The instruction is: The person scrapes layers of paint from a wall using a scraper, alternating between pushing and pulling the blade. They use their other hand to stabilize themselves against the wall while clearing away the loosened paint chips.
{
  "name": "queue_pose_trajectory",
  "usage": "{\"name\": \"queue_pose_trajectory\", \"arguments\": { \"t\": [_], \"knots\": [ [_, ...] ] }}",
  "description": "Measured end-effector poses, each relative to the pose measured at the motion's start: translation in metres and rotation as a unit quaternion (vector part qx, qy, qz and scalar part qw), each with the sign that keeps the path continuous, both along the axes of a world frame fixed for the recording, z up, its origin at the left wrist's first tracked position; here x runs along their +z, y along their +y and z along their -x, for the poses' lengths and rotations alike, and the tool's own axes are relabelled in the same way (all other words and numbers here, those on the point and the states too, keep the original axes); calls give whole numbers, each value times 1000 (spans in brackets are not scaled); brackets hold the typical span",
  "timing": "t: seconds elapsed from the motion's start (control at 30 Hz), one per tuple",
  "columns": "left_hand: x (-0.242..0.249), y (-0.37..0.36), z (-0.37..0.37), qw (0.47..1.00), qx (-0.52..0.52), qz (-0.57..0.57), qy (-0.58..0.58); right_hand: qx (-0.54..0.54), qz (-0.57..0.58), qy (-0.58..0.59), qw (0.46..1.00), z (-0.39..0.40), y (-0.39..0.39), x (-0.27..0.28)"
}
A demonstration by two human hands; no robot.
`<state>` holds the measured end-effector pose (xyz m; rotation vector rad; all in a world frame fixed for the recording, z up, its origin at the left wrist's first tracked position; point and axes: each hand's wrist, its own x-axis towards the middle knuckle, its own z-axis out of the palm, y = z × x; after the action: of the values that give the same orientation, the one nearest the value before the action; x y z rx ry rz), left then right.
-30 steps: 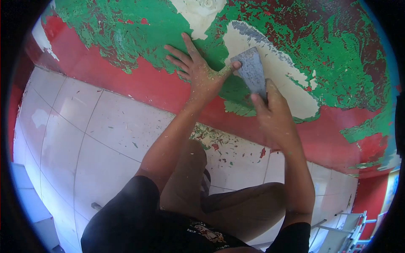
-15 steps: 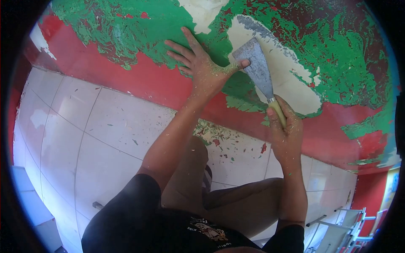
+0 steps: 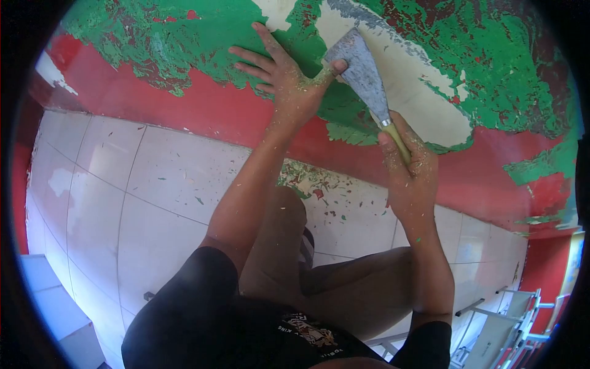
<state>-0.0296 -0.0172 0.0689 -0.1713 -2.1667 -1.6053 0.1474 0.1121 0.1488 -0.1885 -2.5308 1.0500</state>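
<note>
Currently I logged right hand [image 3: 409, 169] fingers closed around the scraper [image 3: 367, 83] handle. Left hand [image 3: 284, 77] lay open on the wall [image 3: 184, 104], thumb touching the blade.

A scraper [image 3: 364, 77] with a dull grey metal blade, smeared and matt, and a smooth yellowish wooden-looking handle with a bright metal collar. The wall [image 3: 153, 101] is rough: flaking green paint over matt red, with bare chalky off-white plaster [image 3: 424, 104] where both layers are gone. The floor [image 3: 123, 197] is glossy white ceramic tile, smooth, littered with dry paint flakes [image 3: 310, 184]. The left hand [image 3: 286, 77] and right hand [image 3: 409, 169] are dusted with fine pale-green powder. Black cloth shirt [image 3: 203, 326], matt.
</note>
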Motion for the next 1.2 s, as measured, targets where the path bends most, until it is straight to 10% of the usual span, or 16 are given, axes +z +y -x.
{"name": "queue_pose_trajectory", "arguments": {
  "t": [1.2],
  "knots": [
    [-1,-1,-10,996,7,-47,70,27,12,56,998,1,-12,-11]
  ]
}}
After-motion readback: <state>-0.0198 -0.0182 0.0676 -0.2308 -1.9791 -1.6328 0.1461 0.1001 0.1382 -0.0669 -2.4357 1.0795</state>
